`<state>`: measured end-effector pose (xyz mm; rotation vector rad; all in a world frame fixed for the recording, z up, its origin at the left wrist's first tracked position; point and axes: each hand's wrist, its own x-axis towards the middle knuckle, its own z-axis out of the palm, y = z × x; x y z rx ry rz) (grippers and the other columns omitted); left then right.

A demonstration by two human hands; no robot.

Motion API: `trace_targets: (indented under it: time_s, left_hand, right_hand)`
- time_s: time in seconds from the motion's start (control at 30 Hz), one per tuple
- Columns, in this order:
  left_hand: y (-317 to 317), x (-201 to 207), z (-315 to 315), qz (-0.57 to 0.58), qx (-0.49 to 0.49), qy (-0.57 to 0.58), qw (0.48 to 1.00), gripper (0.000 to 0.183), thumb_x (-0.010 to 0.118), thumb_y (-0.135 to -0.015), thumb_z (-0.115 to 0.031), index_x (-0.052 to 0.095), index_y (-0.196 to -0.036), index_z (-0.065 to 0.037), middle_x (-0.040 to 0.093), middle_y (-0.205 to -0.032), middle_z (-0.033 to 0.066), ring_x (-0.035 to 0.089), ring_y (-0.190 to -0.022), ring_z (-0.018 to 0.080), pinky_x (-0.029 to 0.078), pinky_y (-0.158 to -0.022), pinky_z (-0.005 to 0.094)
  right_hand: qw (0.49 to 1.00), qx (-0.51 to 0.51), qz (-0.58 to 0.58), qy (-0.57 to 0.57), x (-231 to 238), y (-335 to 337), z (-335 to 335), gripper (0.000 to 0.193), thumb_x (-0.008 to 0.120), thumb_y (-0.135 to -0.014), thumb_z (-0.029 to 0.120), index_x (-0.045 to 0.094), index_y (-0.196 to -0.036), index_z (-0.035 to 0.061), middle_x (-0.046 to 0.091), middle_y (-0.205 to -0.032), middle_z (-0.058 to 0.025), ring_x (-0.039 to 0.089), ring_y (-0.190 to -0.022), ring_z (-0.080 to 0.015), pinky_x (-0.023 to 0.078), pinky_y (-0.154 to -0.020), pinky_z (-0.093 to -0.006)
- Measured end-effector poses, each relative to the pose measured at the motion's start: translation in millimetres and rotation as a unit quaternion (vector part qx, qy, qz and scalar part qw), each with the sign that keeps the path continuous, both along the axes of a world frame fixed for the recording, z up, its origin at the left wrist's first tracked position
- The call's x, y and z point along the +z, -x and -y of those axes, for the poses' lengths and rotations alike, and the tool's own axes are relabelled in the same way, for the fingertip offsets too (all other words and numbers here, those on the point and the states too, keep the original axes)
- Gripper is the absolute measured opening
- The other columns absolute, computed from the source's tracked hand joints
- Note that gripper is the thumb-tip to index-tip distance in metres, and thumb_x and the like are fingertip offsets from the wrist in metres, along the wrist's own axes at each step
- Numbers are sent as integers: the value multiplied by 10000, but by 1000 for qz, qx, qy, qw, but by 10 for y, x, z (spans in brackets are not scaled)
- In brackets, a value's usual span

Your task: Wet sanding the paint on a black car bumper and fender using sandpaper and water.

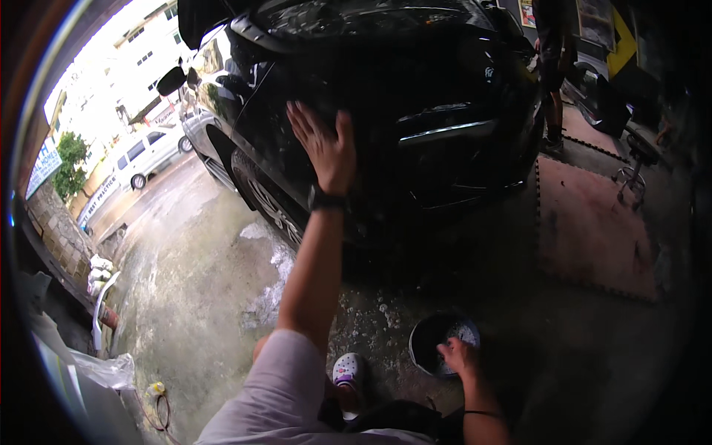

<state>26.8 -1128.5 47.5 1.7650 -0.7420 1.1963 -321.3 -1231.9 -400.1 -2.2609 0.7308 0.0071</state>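
Observation:
My left hand (324,148) reaches up to the front corner of a black car (386,89). Its fingers are stretched and the thumb stands apart; the palm appears to lie flat against the dark bodywork. A dark band circles that wrist. Low on the right, my right hand (460,356) dips into a round dark bucket (424,348) on the floor. Whitish suds or water show inside the bucket. The right fingers look curled together; whatever they hold, if anything, cannot be made out. The car's front wheel (268,196) stands left of my left forearm.
Stained concrete (185,274) runs to the left, with wet patches by the wheel. Pinkish foam mats (586,222) lie at right, near a small wheeled stool (632,174). Another person (552,81) stands beyond the car. Plastic sheeting (104,367) and a thin hose or cable (159,411) lie lower left.

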Motion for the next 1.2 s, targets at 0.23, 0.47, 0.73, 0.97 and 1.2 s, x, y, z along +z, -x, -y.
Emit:
trace_targets:
  time_s: [0.23,0.47,0.73,0.97,1.2]
  left_hand:
    - [566,-1331,348,-58,-7,-100,993,1120,602,-885,-575,-18,-1536,93,-41,-1595,358,-15,-1493,508,59,-1205,579]
    - [25,9,61,-9,20,-9,1000,1003,517,-943,-579,76,-1531,104,50,-1603,336,25,-1507,461,65,-1222,522]
    - [537,-996,231,-69,19,-63,995,1044,490,-930,-641,109,-1516,134,79,-1593,353,71,-1497,488,76,-1214,533]
    - [-294,429,-73,-2,67,7,998,1043,516,-925,-622,109,-1514,137,85,-1594,350,85,-1499,473,106,-1217,522]
    - [410,-788,157,-31,13,-63,997,1025,503,-935,-617,106,-1521,124,73,-1591,358,65,-1502,471,64,-1219,517]
  right_hand:
    - [967,222,-110,66,117,-7,-635,742,622,-813,695,647,-1150,35,696,-1015,-274,674,-1021,-420,541,-860,-492]
    - [962,163,-180,121,-281,-79,-660,602,618,-834,611,710,-1039,52,704,-1054,-245,673,-1035,-414,541,-884,-495]
    - [956,159,-221,113,186,-134,-692,538,630,-831,526,727,-1074,56,704,-1100,-224,659,-1078,-412,528,-930,-477]
    - [952,174,-229,104,207,-178,-716,506,637,-828,496,733,-1058,56,702,-1106,-225,668,-1073,-398,539,-914,-468]
    - [956,153,-218,123,131,-130,-682,478,630,-839,499,716,-1050,78,708,-1096,-210,682,-1053,-384,545,-894,-475]
